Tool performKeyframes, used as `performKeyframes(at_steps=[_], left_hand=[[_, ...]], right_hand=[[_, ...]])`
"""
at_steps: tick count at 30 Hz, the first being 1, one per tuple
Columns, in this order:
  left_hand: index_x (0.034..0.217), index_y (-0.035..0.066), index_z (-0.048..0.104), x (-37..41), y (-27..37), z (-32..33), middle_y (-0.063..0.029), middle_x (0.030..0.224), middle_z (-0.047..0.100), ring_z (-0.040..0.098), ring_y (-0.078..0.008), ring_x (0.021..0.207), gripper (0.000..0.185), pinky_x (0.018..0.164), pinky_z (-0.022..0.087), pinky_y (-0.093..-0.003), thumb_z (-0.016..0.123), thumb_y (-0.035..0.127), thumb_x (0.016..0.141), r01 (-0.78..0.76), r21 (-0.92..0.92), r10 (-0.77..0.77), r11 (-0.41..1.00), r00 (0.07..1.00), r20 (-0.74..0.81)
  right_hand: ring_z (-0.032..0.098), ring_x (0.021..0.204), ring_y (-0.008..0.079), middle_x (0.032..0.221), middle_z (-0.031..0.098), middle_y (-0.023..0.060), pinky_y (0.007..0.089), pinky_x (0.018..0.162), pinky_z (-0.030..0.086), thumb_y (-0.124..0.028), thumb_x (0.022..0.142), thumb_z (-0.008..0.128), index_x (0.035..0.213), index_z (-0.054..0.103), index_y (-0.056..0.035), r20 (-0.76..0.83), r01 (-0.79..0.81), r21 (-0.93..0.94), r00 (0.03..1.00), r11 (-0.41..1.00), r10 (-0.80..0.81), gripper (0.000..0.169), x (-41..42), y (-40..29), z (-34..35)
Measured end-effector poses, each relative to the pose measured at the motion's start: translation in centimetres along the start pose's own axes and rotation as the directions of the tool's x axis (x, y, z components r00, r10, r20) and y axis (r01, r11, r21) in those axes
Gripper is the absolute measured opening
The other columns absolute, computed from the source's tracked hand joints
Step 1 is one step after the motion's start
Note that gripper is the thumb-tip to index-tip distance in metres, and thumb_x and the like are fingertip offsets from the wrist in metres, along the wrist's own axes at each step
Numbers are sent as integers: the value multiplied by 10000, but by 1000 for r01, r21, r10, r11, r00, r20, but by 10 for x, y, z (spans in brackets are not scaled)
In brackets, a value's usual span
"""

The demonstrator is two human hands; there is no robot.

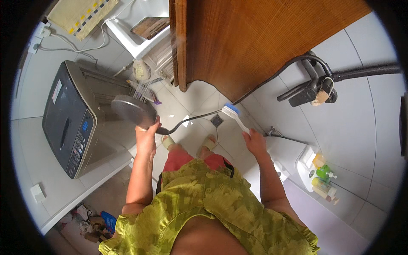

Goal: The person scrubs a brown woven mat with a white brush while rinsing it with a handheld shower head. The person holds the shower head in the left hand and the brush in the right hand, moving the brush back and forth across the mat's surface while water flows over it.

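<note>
My left hand (146,140) is wrapped around the handle of a round, dark shower head (134,110). Thin jets of water leave its face, towards the floor between the washing machine and the washbasin. From the handle a black shower hose (200,116) runs across the floor and up past the door. In my right hand (256,142) is the handle of a white scrubbing brush (230,111), its blue bristles facing up and away from me. The brush appears held above the tiled floor (197,97), near a square floor drain (217,121).
A grey washing machine (70,118) stands at left. Beyond it are a white washbasin (138,49) and a plastic bottle (140,70). The brown door (242,41) fills the top. A black shower mixer (306,92) juts out at right, above a toilet (283,151) with several bottles (324,173).
</note>
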State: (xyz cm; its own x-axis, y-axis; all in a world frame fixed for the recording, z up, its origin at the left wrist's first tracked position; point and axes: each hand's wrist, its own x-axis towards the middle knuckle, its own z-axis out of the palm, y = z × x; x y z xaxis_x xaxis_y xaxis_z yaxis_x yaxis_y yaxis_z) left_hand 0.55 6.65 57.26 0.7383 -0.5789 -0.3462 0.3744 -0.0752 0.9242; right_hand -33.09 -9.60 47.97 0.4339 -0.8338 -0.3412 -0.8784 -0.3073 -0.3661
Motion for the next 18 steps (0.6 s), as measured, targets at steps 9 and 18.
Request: performKeyframes(at_steps=[9,18], left_hand=[[893,22,584,-10,7,49,-13,829,591,558,-112,760,204,671,448,-255,697,12,723,-77,35,69,996,979,193],[748,106,436,34,159,70,-6,636,421,440,-132,574,410,633,419,-310,748,371,730,-386,-199,435,901,813,388]], right_hand=[[600,753,429,773,614,242,505,658,471,-382,867,530,932,568,4,43,-97,-73,994,993,100,394,-29,14,-3],[583,742,438,756,601,244,523,648,450,-376,871,522,827,534,-14,-99,-237,23,966,971,238,365,-34,-39,-16]])
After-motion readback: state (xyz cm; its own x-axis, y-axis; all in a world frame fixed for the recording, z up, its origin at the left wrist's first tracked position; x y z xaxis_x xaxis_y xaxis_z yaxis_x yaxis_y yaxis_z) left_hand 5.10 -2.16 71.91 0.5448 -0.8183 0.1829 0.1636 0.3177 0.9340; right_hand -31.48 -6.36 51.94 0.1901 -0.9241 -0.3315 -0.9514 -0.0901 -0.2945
